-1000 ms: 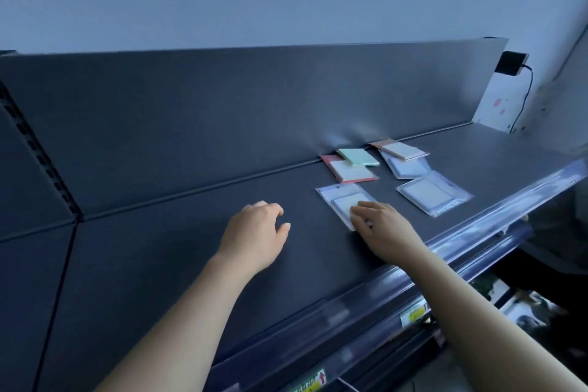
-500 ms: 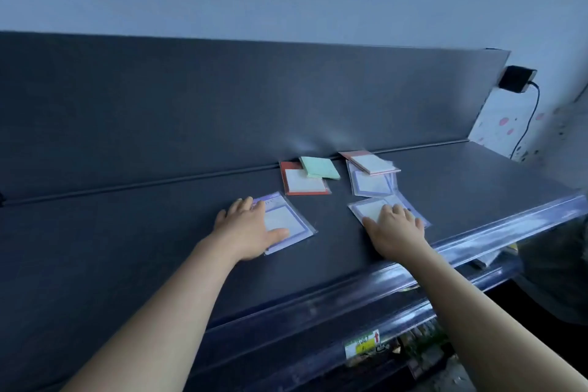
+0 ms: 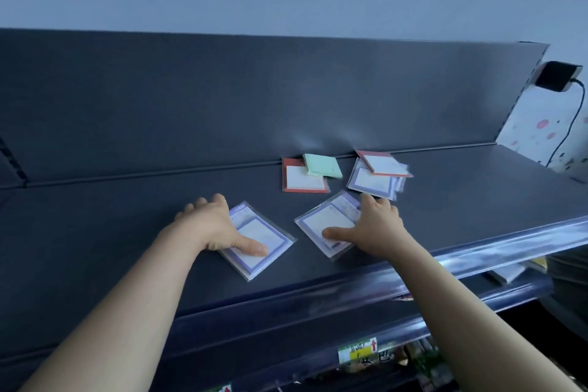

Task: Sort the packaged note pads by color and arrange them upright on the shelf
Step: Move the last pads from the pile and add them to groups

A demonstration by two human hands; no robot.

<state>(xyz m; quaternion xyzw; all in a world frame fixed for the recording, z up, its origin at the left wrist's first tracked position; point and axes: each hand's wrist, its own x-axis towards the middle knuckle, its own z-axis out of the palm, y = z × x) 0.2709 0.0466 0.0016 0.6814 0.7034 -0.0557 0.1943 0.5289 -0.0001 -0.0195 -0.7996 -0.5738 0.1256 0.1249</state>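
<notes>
A: Pad count?

B: Six seen, all lying flat on the shelf (image 3: 477,188): three purple, two red, one green. The back-right stack was blurred.

A: Hands?

B: Left hand (image 3: 213,226) lay flat, thumb pressing the near purple pad (image 3: 257,240), nothing gripped. Right hand (image 3: 375,229) was likewise flat, on the middle purple pad (image 3: 327,226).

A: Edges, room?

B: Green pad (image 3: 323,165) overlapped the left red pad (image 3: 304,181); the right red pad (image 3: 383,164) topped the far purple pad (image 3: 370,183). Both groups were at the back panel (image 3: 222,99). Wide shelf ran either side. The front rail (image 3: 509,242) was near the pressed pads.
</notes>
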